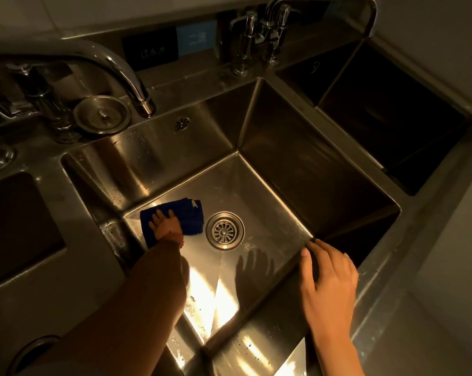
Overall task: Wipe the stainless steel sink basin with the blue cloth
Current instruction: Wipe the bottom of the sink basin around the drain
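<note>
The left hand reaches deep into the sink basin and presses the blue cloth flat against the floor with its fingers spread and fairly straight — the cloth lies folded near the left wall, just beside the round drain. The right hand rests relaxed and open on the front rim of the basin, holding nothing, and seems to steady the body. To wipe well from here, it makes sense to keep the palm flat on the cloth so the whole folded face bears on the steel, and to draw it in overlapping strokes across the floor toward the drain, so that water and grit run into it rather than back into the corners. The seams where floor meets walls look likely to hold residue; fingertips pushed into the cloth's edge should reach them. The walls under the tap show droplets and spots — they likely want upward passes afterwards.
</note>
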The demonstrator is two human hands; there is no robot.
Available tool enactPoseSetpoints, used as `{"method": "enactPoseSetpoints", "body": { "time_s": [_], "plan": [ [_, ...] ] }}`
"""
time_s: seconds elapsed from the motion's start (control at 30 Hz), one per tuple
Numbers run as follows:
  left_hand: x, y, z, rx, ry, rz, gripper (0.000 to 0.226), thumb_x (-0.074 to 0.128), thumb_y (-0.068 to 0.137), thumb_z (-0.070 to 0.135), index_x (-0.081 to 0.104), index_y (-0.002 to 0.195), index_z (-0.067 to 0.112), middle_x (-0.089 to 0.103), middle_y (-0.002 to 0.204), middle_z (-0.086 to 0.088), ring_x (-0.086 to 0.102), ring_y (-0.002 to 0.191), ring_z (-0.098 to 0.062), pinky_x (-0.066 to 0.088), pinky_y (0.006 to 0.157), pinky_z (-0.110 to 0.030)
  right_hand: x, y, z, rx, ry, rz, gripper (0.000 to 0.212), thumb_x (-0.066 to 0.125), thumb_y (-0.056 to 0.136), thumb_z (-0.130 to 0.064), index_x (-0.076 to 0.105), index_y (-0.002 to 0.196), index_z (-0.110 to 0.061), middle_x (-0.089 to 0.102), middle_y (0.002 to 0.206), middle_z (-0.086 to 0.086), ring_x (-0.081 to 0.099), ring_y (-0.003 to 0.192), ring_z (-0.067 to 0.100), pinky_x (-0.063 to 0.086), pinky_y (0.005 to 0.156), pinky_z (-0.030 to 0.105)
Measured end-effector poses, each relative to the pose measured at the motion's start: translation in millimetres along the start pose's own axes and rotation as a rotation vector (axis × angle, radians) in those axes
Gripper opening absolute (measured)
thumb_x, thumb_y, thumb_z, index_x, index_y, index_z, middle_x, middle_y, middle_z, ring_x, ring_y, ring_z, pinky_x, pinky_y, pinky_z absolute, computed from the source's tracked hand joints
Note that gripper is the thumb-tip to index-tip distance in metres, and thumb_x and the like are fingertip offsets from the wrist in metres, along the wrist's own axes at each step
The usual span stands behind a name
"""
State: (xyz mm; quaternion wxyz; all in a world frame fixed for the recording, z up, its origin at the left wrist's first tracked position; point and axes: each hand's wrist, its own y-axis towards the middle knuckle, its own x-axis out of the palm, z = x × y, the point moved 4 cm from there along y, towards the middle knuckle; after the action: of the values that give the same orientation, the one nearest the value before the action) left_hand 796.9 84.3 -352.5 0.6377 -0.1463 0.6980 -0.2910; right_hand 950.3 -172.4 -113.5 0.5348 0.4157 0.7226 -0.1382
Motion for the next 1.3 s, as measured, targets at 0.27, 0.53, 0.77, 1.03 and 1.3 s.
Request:
{"method": "enactPoseSetpoints", "body": {
  "time_s": [0.27, 0.53, 0.77, 1.03, 1.3],
  "plan": [
    [-9, 17, -4, 0.103, 0.158, 0.027, 0.076, 0.055, 0.095, 0.021, 0.007, 0.154, 0.014, 0.008, 0.158, -0.018, 0.011, 0.147, -0.034, 0.013, 0.119, -0.045, 0, 0, 0, -0.002, -0.012, -0.006, 0.050, 0.035, 0.090, -0.041, 0.068, 0.106, -0.007, 0.067, 0.106, 0.011, 0.059, 0.105, 0.029, 0.031, 0.102, 0.046],
    [-24, 31, 1, 0.313, 0.425, -0.009, 0.074, 0.054, 0.094, 0.023, 0.010, 0.154, 0.024, 0.005, 0.160, -0.007, 0.006, 0.148, -0.028, 0.009, 0.121, -0.042, -1, 0, -2, -0.011, 0.000, -0.004, 0.048, 0.036, 0.090, -0.041, 0.068, 0.106, -0.008, 0.067, 0.105, 0.009, 0.059, 0.104, 0.027, 0.032, 0.101, 0.046],
    [-22, 29, 2, 0.321, 0.476, -0.046, 0.089, 0.063, 0.089, 0.028, 0.003, 0.155, 0.020, -0.002, 0.161, -0.007, 0.000, 0.149, -0.029, 0.004, 0.121, -0.042, -2, 1, -2, -0.015, 0.014, 0.006, 0.046, 0.037, 0.090, -0.039, 0.068, 0.105, -0.008, 0.067, 0.104, 0.009, 0.059, 0.103, 0.026, 0.032, 0.101, 0.045],
    [-11, 6, 16, 0.395, 0.432, 0.054, 0.076, 0.051, 0.096, 0.015, 0.001, 0.154, 0.010, 0.003, 0.161, -0.009, 0.008, 0.149, -0.026, 0.010, 0.122, -0.039, -3, -1, -3, -0.021, 0.010, 0.009, 0.046, 0.037, 0.090, -0.039, 0.068, 0.104, -0.008, 0.068, 0.102, 0.009, 0.060, 0.101, 0.027, 0.032, 0.100, 0.044],
    [-6, 16, 24, 0.455, 0.549, -0.014, 0.079, 0.054, 0.094, 0.016, 0.002, 0.154, 0.015, -0.001, 0.161, -0.008, 0.004, 0.149, -0.027, 0.007, 0.122, -0.039, -2, 1, -3, -0.033, 0.018, 0.015, 0.044, 0.038, 0.090, -0.038, 0.068, 0.102, -0.008, 0.067, 0.101, 0.008, 0.060, 0.100, 0.026, 0.033, 0.100, 0.044]
  ]
}}
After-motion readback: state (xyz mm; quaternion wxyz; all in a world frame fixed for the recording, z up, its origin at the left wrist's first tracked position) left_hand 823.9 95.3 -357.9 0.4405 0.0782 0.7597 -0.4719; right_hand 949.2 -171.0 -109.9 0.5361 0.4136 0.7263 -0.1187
